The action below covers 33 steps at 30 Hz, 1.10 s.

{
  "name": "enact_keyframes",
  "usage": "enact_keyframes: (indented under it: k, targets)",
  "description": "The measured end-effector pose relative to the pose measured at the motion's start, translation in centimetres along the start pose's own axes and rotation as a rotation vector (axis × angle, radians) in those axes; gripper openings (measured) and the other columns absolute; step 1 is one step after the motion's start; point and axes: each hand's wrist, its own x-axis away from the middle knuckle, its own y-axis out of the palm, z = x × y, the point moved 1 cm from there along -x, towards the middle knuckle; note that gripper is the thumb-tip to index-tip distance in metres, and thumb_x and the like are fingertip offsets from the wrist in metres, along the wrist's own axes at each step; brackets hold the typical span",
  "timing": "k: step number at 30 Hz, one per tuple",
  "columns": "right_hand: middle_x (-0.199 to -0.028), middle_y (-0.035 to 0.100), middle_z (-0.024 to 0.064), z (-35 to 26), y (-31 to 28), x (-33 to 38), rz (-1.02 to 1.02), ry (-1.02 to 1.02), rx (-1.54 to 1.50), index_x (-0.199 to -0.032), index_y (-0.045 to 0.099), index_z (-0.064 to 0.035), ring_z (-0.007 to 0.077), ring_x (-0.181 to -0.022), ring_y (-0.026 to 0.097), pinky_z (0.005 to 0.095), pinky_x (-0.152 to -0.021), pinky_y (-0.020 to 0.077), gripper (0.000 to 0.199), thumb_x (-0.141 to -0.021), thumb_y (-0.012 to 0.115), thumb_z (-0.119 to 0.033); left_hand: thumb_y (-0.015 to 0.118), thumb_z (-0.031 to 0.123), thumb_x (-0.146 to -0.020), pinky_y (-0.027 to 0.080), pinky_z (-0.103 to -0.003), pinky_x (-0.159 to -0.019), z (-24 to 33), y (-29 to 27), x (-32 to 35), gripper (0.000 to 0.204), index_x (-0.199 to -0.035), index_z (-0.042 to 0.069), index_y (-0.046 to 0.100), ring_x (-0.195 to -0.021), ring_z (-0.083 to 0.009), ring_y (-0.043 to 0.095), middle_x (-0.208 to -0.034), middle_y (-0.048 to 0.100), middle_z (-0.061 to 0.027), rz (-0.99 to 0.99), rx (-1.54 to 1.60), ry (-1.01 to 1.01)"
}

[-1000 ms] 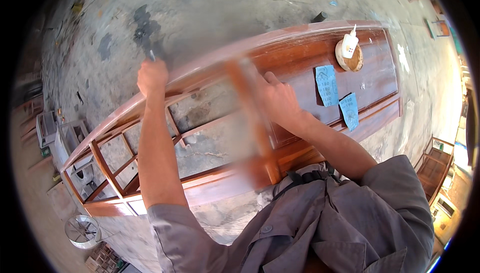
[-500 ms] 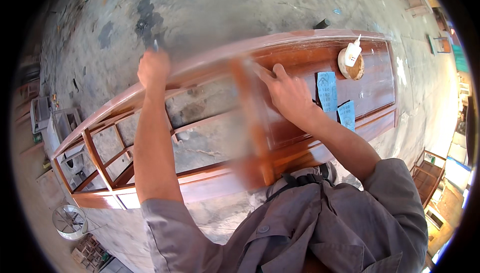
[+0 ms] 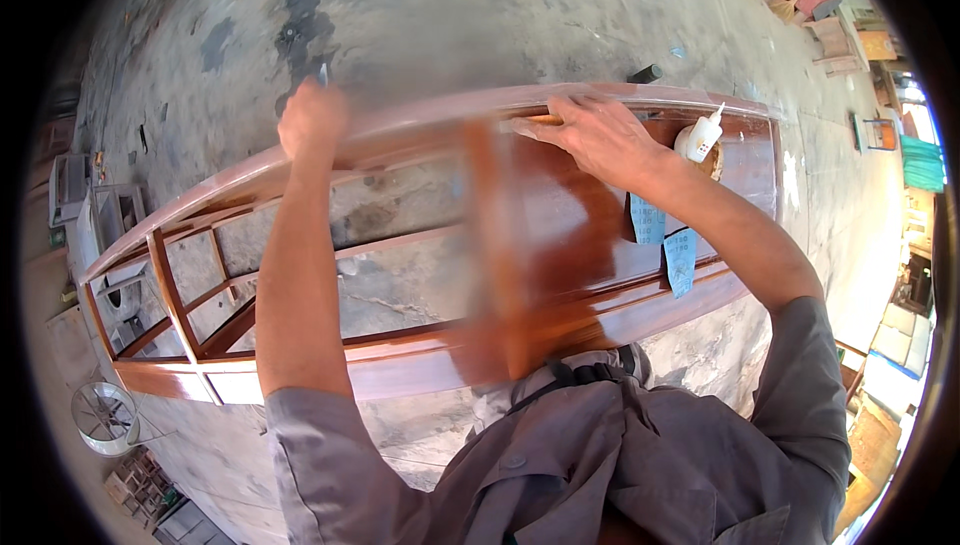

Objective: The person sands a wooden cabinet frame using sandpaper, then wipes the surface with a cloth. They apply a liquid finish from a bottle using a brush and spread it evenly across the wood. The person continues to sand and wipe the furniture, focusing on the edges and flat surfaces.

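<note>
A long reddish-brown wooden furniture frame [image 3: 400, 355] lies across in front of me, with open sections at left and a glossy panel [image 3: 565, 235] at right. My left hand [image 3: 314, 121] is a closed fist by the far curved rail [image 3: 440, 113]. A thin pale tip pokes up from the fist; the rest of what it holds is hidden. My right hand [image 3: 600, 140] lies open with its fingers stretched over the far rail and the panel's upper edge. Blue sandpaper pieces [image 3: 680, 263] rest on the panel below my right forearm. A blur covers the middle upright [image 3: 490, 235].
A white glue bottle [image 3: 704, 133] leans on a round tan container [image 3: 717, 162], partly behind my right forearm. Beyond the frame, a dark cylinder [image 3: 645, 74] lies on the concrete floor [image 3: 450, 15]. At lower left stands a round fan-like object [image 3: 104, 418].
My right hand has moved up and away onto the far rail, its fingers spreading out. My left hand has shifted slightly. The view has moved a little, and my right forearm now partly covers the container.
</note>
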Motion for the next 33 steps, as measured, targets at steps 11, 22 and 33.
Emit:
enact_keyframes:
  k: [11,22,33]
  targets:
    - [-0.103,0.061,0.0123,0.9,-0.8,-0.7,0.000,-0.133,0.019,-0.144,0.065,-0.0204,0.0295,-0.099,0.067,0.0410,-0.082,0.0583,0.056,-0.091,0.061,-0.003,0.050,0.040,-0.102,0.053,-0.049,-0.101,0.1,0.0,0.1,0.044,-0.126,0.008,0.069,-0.118,-0.0415,0.068,-0.124,0.073,-0.0209,-0.009,-0.016,-0.010]
    - [-0.100,0.060,0.0115,1.1,-0.3,-0.9,0.020,-0.164,0.010,-0.141,0.066,-0.0190,0.0290,-0.096,0.067,0.0411,-0.080,0.0577,0.053,-0.090,0.062,-0.004,0.049,0.043,-0.102,0.053,-0.052,-0.100,-0.4,0.6,-0.1,0.045,-0.126,0.012,0.071,-0.116,-0.0436,0.068,-0.121,0.074,-0.0219,0.030,-0.008,-0.014]
    - [-0.102,0.061,0.0113,-1.7,0.8,1.9,0.021,0.014,-0.196,-0.144,0.060,-0.0189,0.0301,-0.081,0.070,0.0413,-0.067,0.0582,0.054,-0.092,0.062,-0.009,0.053,0.041,-0.097,0.052,-0.054,-0.102,-1.6,1.4,-1.2,0.050,-0.135,0.011,0.067,-0.119,-0.0451,0.066,-0.124,0.071,-0.0251,0.069,0.008,0.053]
